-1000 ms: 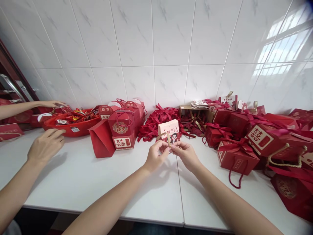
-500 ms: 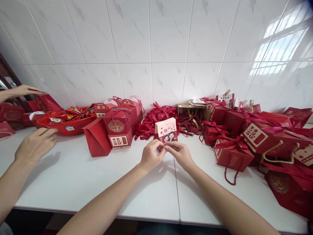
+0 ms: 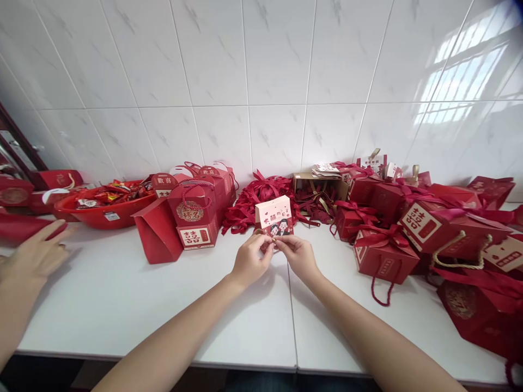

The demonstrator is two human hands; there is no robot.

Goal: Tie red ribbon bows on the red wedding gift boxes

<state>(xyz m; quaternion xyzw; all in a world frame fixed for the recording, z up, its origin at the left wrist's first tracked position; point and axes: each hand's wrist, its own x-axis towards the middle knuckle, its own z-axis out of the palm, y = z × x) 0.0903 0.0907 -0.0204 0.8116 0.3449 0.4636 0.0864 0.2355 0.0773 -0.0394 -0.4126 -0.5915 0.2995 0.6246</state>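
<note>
A small gift box (image 3: pixel 273 211), with a pale pink top and a cartoon couple on its red front, stands on the white table (image 3: pixel 229 321). My left hand (image 3: pixel 252 258) and my right hand (image 3: pixel 300 255) meet at the lower front of this box. Thumbs and fingertips of both are closed in a pinch around a tiny gold-coloured bit (image 3: pixel 274 238), too small to name. My fingers cover the bottom of the box front. Just behind it lies a heap of dark red ribbons (image 3: pixel 261 190).
Red gift boxes (image 3: pixel 194 209) stand left of centre, beside a red basin (image 3: pixel 112 213) of wrapped sweets. Ribbon-tied boxes (image 3: pixel 386 256) crowd the right side. A cardboard box (image 3: pixel 343 188) holds more ribbons. At far left is another person's hand (image 3: pixel 35 253) by a red box.
My hands stay pinched at the box front. The other person's far hand has left the view, and their nearer hand has moved left; a red box has come down beside it. The view shifted slightly.
</note>
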